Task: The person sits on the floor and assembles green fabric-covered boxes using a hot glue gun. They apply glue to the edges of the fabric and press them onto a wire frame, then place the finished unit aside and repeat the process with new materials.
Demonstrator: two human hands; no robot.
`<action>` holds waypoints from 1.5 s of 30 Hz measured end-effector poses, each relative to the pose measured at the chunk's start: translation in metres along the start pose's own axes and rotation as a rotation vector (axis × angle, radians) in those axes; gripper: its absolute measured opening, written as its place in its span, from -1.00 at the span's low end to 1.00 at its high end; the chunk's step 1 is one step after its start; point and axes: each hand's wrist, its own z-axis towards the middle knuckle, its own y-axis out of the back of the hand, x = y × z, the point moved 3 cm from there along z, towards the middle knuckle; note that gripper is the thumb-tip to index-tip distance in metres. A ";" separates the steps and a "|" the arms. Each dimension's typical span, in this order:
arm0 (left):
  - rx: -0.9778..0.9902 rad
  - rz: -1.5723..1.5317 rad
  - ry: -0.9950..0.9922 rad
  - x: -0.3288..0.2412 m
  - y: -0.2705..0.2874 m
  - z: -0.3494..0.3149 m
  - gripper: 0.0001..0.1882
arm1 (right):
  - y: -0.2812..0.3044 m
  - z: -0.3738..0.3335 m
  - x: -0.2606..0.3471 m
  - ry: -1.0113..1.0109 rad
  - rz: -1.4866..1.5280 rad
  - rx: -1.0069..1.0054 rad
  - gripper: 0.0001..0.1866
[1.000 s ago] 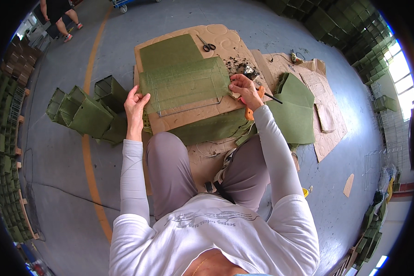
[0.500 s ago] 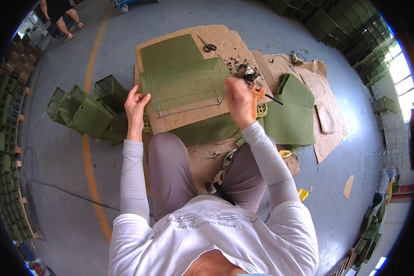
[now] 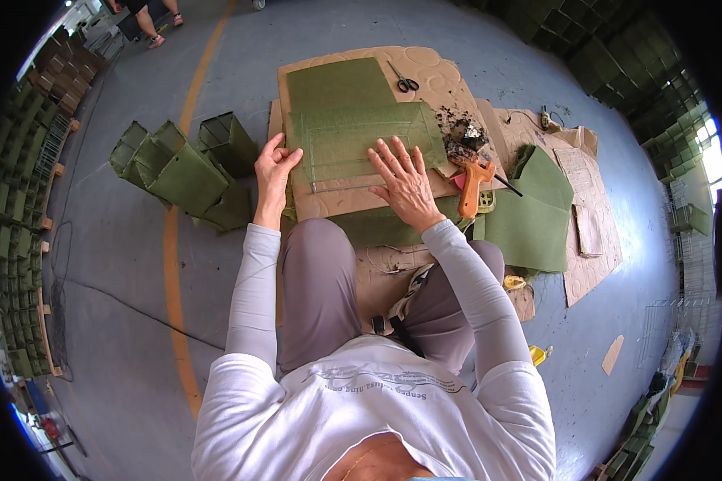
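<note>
A thin green fabric sheet (image 3: 341,128) lies over a rectangular wire frame (image 3: 353,187), whose bars show through it and along its near edge. At the sheet's left edge, my left hand (image 3: 274,176) pinches the border, thumb on top. My right hand (image 3: 407,180) presses flat on the right half of the sheet with fingers spread. Just right of that hand, an orange glue gun (image 3: 472,191) rests with its dark tip pointing right. Behind the sheet lies another green fabric panel (image 3: 341,80), with black-handled scissors (image 3: 407,83) beside it.
A cardboard work surface (image 3: 433,68) carries dark scraps (image 3: 460,128) at its right. Green fabric boxes (image 3: 172,164) stand on the floor to the left. More green fabric (image 3: 529,216) lies on cardboard at the right. Stacked green boxes line both sides; a person's legs (image 3: 148,24) show far left.
My right hand has come down from its blurred place near the glue gun and now lies flat on the sheet. The left hand stays at the sheet's left edge. The whole view has shifted slightly.
</note>
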 end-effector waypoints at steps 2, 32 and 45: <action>-0.052 0.017 -0.052 -0.001 0.005 -0.001 -0.35 | -0.001 0.000 0.001 0.000 -0.007 0.000 -0.26; 0.379 1.451 -0.861 -0.019 -0.067 -0.026 -0.33 | -0.016 -0.026 -0.025 -0.205 -0.042 -0.099 -0.17; 0.403 1.468 -0.879 -0.014 -0.063 -0.019 -0.36 | -0.015 -0.022 -0.023 -0.193 -0.075 -0.135 -0.20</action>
